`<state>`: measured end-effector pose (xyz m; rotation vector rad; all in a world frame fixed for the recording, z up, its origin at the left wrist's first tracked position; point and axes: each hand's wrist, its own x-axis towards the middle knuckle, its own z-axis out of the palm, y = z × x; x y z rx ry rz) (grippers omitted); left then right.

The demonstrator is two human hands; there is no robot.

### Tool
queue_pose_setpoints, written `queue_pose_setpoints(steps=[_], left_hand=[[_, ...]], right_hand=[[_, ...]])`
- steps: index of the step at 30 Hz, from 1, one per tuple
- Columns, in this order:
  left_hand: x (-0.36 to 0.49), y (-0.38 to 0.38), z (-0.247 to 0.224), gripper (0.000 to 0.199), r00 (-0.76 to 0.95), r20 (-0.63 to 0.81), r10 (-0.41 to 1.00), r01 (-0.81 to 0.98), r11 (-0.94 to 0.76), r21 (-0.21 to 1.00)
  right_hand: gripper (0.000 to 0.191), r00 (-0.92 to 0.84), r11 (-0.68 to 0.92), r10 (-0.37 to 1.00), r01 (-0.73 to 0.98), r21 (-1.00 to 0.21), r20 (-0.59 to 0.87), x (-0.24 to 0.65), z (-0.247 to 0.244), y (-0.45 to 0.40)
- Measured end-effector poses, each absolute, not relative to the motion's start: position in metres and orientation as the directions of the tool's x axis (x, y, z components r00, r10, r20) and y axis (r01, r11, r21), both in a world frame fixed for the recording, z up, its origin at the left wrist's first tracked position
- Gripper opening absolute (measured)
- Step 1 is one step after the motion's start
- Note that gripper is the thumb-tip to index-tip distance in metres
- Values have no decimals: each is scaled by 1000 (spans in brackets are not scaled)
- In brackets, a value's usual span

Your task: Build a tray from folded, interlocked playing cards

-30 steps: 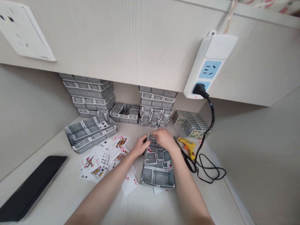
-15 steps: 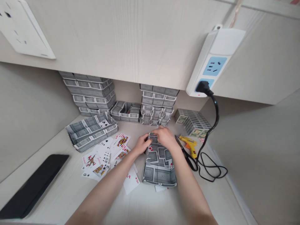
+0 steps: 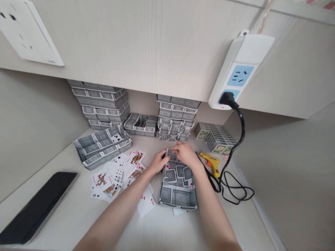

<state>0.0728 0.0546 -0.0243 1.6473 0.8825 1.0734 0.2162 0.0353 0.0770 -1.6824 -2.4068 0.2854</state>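
Note:
An open box made of playing cards (image 3: 178, 197) lies lengthwise before me, grey card backs outward, with several loose cards inside. My left hand (image 3: 159, 161) is closed on its far left corner, thumb inside the wall and fingers outside. At the far end wall, my right hand (image 3: 185, 154) has its fingers bent and pinched on the rim; part of that wall is hidden behind them. Left of the box, loose playing cards (image 3: 112, 177) are spread face up on the table. Another open card box (image 3: 104, 148) sits behind them, tilted toward the left, with a card inside.
Stacked card boxes stand in a left pile (image 3: 102, 104) and a middle pile (image 3: 176, 111), with a low box (image 3: 141, 124) between. At right are a yellow glue gun (image 3: 211, 163), black-handled scissors (image 3: 213, 181), a cable and wrapped card decks (image 3: 218, 136). A black tablet-like slab (image 3: 39, 205) lies at left.
The view has shifted very slightly. Both hands keep their places at the far end of the box, with the right fingers shifting a little on the rim.

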Motion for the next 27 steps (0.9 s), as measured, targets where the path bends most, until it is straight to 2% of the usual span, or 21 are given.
queue_pose_setpoints(steps=[4, 9, 14, 18, 27], left_hand=[[73, 54, -23, 24, 354, 248, 902, 67, -289, 955], [73, 54, -23, 26, 348, 240, 906, 65, -279, 958], [73, 54, -24, 26, 348, 246, 905, 75, -288, 955], [73, 55, -25, 26, 358, 248, 900, 89, -297, 951], [75, 51, -20, 19, 363, 275, 890, 112, -335, 936]], right_hand=[[24, -344, 362, 932, 881, -305, 113, 218, 75, 36], [23, -309, 346, 938, 841, -417, 154, 221, 69, 41], [22, -293, 321, 947, 832, -453, 132, 224, 64, 44], [22, -313, 330, 944, 862, -385, 107, 224, 67, 43], [22, -281, 280, 960, 954, -104, -1, 215, 87, 27]])
